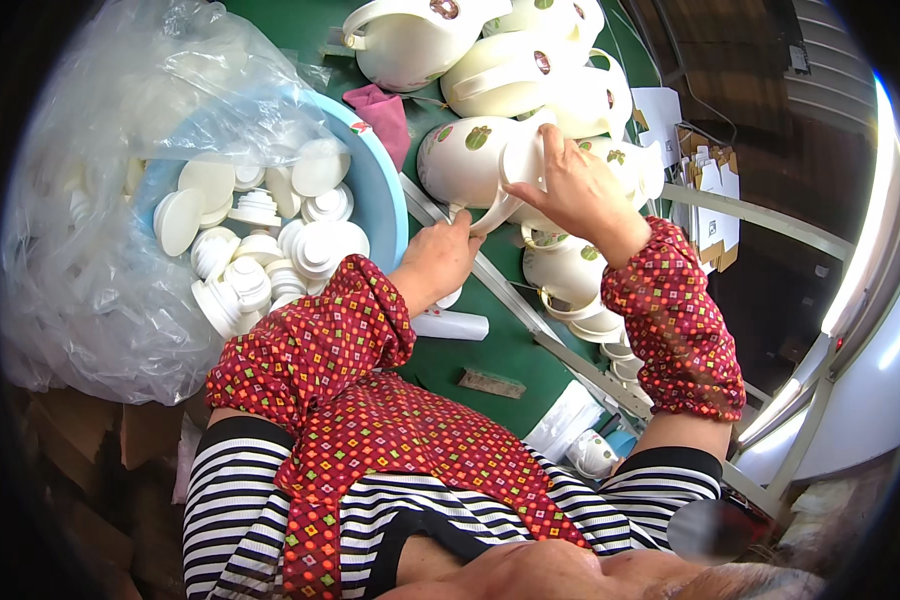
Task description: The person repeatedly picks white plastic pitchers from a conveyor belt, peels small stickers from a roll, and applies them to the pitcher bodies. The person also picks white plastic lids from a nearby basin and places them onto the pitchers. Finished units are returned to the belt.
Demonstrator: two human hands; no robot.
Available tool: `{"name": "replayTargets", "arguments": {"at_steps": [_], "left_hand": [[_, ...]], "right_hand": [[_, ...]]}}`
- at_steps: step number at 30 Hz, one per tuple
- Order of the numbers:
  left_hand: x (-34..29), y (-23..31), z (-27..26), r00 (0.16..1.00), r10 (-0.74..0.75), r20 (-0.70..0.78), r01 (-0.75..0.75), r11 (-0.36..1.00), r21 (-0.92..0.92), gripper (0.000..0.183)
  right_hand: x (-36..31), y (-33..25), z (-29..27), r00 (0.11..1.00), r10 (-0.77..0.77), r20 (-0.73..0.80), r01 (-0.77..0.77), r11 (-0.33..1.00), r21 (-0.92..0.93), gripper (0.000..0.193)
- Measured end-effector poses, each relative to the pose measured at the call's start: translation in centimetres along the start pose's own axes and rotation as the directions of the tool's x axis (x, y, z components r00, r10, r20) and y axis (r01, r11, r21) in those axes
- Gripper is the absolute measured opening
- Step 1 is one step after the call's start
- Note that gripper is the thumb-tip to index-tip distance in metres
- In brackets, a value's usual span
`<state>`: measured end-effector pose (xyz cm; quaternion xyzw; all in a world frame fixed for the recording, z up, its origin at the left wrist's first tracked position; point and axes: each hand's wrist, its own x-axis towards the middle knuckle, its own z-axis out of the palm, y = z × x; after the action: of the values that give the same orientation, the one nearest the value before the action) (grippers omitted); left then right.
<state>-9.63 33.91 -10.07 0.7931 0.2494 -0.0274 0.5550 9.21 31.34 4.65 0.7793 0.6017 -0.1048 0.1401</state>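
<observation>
A cream jug point(460, 165) with green and reddish leaf prints lies tilted on its side in front of me, its pale rim and handle toward my hands. My right hand point(585, 195) is closed on the jug near its mouth, thumb on the near side and fingers over the far side. My left hand point(438, 258) pinches the lower end of the jug's handle point(495, 215). Part of a small white piece point(450, 298) shows beneath my left hand; its kind is hidden. Several more cream jugs point(515, 75) with curved handles crowd the table behind and to the right.
At left, a blue tub point(395, 190) lined with clear plastic point(100, 300) holds several white stepped stoppers point(320, 250). A pink cloth point(382, 115) lies behind. A metal rail point(510, 290) crosses the green table point(420, 370), near a white roll point(450, 325) and a small bar point(492, 383). Cardboard point(715, 200) stands right.
</observation>
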Motion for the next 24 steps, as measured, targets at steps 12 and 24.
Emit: {"name": "replayTargets", "arguments": {"at_steps": [12,24], "left_hand": [[0.5,-0.1,1.4,0.999,0.006,-0.052,-0.009,0.999,-0.053,0.034],[0.0,0.3,2.5,0.992,-0.103,-0.077,0.088,0.980,-0.176,0.029]], "right_hand": [[0.9,3.2,2.0,0.896,-0.423,-0.133,0.395,0.898,-0.194,0.077],[1.0,-5.6,5.8,0.764,0.484,-0.427,-0.475,0.869,0.135,0.059]]}}
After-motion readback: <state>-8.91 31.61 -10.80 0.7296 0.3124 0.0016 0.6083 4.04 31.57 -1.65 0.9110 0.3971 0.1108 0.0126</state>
